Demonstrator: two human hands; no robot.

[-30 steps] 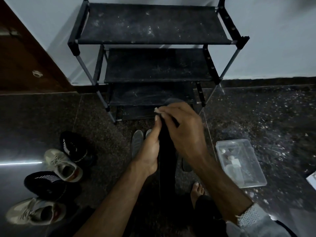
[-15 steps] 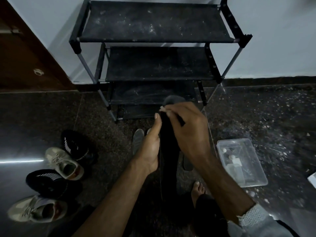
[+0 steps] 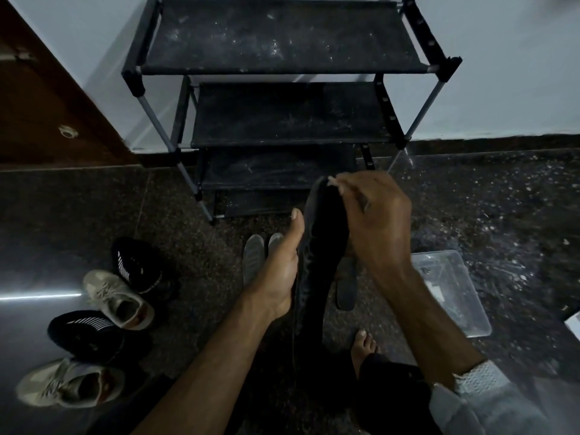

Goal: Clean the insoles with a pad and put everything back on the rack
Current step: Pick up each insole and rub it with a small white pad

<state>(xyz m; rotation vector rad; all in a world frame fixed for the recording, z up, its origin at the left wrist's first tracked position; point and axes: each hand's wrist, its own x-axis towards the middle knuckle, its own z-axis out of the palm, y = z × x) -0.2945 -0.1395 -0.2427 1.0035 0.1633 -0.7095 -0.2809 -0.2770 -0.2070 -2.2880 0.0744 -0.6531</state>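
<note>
1. Head view looks down on both our hands, raised over the dark floor in front of the rack.
2. Our left hand holds a black insole from its left edge. The thumb lies straight along that edge and points up; the other fingers are hidden behind the insole, so we cannot tell how far they curl.
3. The insole stands nearly upright, toe end up, between our two hands.
4. Our right hand is curled at the insole's top. Its fingertips pinch a small pale pad against the toe end. The pad is blurred and mostly covered.
5. Two grey insoles lie side by side on the floor just behind our left hand. Another dark insole lies on the floor under our right wrist.
6. A clear box sits on the floor to the right, apart from the hands.
7. Four shoes lie at the left: two black and two beige, alternating in a row.
8. A bare foot shows below the insole.
</note>
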